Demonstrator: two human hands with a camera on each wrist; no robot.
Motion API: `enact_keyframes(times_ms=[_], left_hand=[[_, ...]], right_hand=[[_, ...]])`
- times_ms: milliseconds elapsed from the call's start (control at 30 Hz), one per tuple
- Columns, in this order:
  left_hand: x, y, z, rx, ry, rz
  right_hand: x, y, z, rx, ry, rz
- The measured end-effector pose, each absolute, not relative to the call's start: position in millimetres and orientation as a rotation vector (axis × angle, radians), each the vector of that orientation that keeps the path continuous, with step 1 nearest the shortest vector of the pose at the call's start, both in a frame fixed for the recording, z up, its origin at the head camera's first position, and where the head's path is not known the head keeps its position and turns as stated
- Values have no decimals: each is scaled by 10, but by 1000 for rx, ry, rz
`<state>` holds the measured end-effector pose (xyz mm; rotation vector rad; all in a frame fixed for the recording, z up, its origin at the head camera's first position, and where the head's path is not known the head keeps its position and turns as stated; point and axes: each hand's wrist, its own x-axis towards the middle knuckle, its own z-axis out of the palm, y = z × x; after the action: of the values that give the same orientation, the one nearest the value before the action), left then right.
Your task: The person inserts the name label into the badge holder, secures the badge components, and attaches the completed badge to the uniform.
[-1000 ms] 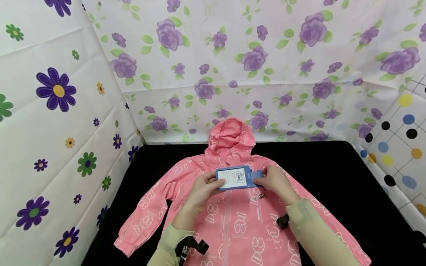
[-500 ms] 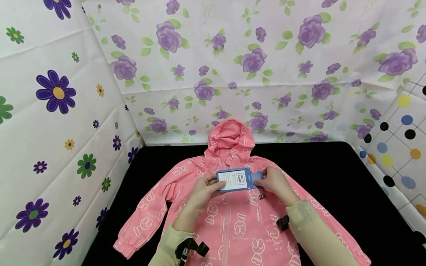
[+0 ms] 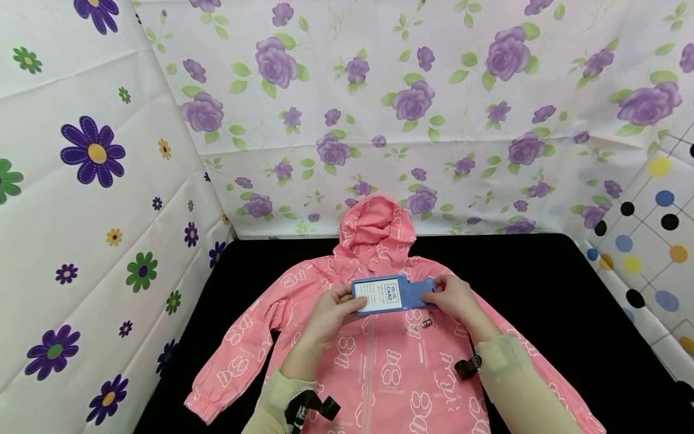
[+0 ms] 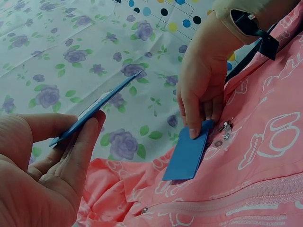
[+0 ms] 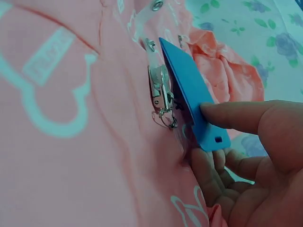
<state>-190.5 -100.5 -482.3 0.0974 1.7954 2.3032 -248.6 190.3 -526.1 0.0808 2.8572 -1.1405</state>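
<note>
My left hand (image 3: 332, 308) pinches a blue-framed ID card holder (image 3: 376, 295) by its left end, the thumb over the white card printed "ID/IC CARD". Between the thumb and fingers of my right hand (image 3: 456, 299) is a flat blue plastic cover piece (image 5: 191, 90) with a small slot in its end. The holder and the cover piece look joined or overlapping in the head view; the left wrist view shows them apart. Below them lies a pink hooded jacket (image 3: 347, 361) with white bear prints. A metal badge clip with a clear strap (image 5: 161, 87) rests on its chest.
The jacket is spread on a black table (image 3: 520, 265), hood towards the back wall and sleeves out to both sides. Floral sheets (image 3: 347, 72) hang behind and to the left, a dotted one to the right. Black camera straps (image 3: 306, 407) sit on both wrists.
My right hand has shifted a little to the right with the blue cover piece, and more of that piece shows beside the card holder. The left hand has hardly moved.
</note>
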Motion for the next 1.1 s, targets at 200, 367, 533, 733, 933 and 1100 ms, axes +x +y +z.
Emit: enact_keyframes(times_ms=[200,367,533,733,933,1100], left_hand=[[-1909,-1005,-4825,101,1809,2297],[-1915,-1003,-4845,102,1805,2296],[-1917,-1003,-4856,95,1805,2297],[-1921,-1013,-4859,84,1809,2294],[-1927,-1014,-4864,83,1807,2295],[-1923,-1013,-4868,83,1811,2300]], right_hand=[[-2440,2018,-5270,130,2750,-1375],[-2308,2124,-5210,203,2523,-1718],[-2175,2226,-5148,259,2292,-2047],[-2091,2291,-5098,191,2302,-2109],[-2025,2319,-4998,137,2332,-2121],[-1962,2328,-4925,68,2313,-2191]])
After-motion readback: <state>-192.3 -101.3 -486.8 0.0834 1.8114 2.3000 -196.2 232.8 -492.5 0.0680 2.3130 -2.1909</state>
